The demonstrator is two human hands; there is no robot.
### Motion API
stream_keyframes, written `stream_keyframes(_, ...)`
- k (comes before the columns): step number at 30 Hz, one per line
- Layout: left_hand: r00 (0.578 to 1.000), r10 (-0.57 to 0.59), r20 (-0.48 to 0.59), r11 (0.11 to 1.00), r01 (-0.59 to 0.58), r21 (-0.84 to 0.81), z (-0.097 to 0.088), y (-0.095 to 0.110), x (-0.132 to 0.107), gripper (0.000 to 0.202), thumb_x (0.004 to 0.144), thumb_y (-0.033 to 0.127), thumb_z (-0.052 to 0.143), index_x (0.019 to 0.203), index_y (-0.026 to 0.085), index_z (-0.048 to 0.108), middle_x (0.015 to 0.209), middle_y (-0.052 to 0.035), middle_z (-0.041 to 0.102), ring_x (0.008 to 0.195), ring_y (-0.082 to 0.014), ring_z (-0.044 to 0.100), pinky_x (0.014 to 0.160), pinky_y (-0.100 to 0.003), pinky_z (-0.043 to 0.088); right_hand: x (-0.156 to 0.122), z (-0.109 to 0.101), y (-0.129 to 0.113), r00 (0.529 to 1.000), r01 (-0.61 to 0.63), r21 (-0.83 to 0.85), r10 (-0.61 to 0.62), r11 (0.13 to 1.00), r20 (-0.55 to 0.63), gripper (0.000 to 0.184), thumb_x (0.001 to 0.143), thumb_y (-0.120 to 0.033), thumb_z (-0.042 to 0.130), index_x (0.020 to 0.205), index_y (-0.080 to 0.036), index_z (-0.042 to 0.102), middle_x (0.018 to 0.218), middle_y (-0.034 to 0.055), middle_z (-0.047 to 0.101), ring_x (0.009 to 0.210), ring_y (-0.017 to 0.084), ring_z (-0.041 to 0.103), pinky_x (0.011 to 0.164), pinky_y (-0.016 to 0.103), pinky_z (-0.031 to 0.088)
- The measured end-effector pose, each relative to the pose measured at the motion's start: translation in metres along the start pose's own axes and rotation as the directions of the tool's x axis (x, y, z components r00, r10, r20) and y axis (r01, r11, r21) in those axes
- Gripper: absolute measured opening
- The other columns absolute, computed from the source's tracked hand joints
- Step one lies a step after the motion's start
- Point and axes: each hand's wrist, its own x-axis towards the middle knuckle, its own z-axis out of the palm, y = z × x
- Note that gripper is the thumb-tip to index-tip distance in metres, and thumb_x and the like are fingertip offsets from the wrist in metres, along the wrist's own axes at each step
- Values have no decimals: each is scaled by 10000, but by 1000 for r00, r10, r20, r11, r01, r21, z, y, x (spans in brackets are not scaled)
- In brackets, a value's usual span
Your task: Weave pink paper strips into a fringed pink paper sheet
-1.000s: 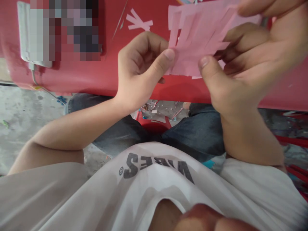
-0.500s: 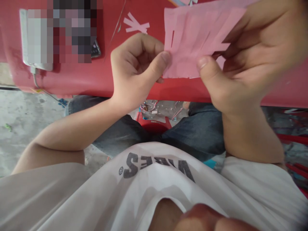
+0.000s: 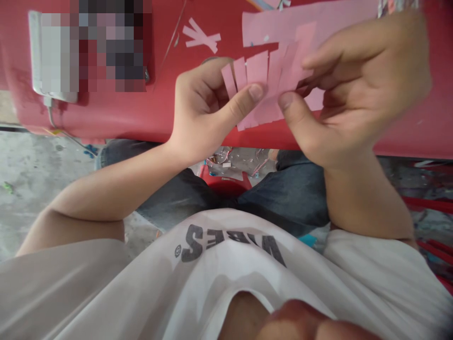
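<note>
Closest to me was my white T-shirt (image 3: 230,264) with dark lettering across the chest. Below it my jeans (image 3: 297,189) showed, knees apart, with the red seat (image 3: 226,186) between them. On the grey floor (image 3: 31,165) past the seat lay small paper scraps (image 3: 230,158).

Above my knees, at the near edge of the red table (image 3: 116,113), I held the cut pink paper (image 3: 262,80) up in both hands. It was slit into a row of strips that stood upward and fanned a little, still joined along the lower edge. My left hand (image 3: 205,113) gripped its left part: the thumb pressed on the front of the sheet, the other fingers curled behind it, closed on the paper. My right hand (image 3: 354,94) gripped the right part the same way, thumb on the front near the left thumb, the fingers folded over the strips from behind and above. That hand was blurred, so I could not tell which strip each finger touched.

Farther off, a larger pink sheet (image 3: 318,23) lay flat on the table behind the held piece. To its left lay a few loose pink strips (image 3: 201,37), crossed over one another. At the table's far left sat a white device (image 3: 35,56) with a cable (image 3: 53,118) running off the edge.
</note>
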Motion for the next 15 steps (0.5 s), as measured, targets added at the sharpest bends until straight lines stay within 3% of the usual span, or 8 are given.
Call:
stream_keyframes(3,999,-29,-26,999,29,24,-1,-2,2,471,875,503,815,608,177,604,623,10,510,582,-93,439,562,-261,342,1,0,-3,999,20,-63,-18,998,38,270,962,-287,682,1230,-294,712,1039,-104,703,854,52,698,760,190,593)
stream_keyframes(7,994,-103,24,994,102,43,-2,8,2,466,875,501,813,598,179,621,617,6,475,601,-102,394,572,-276,322,0,2,-6,999,-20,-59,23,998,44,218,970,-275,676,1184,-277,718,1054,-83,733,876,67,697,787,202,602)
stream_keyframes(11,980,-201,-10,978,201,61,0,21,-2,443,911,473,782,603,189,638,619,0,462,626,-115,369,591,-290,306,0,1,-7,996,-9,-69,15,998,83,173,986,-306,654,1149,-310,714,1030,-87,739,880,93,700,819,264,611)
stream_keyframes(15,970,-240,-39,969,242,48,4,22,-5,399,911,439,790,618,201,662,617,-10,488,614,-123,409,578,-301,301,0,-1,-8,996,3,-114,7,993,85,163,980,-292,628,1112,-303,722,975,-81,737,855,114,696,808,307,606)
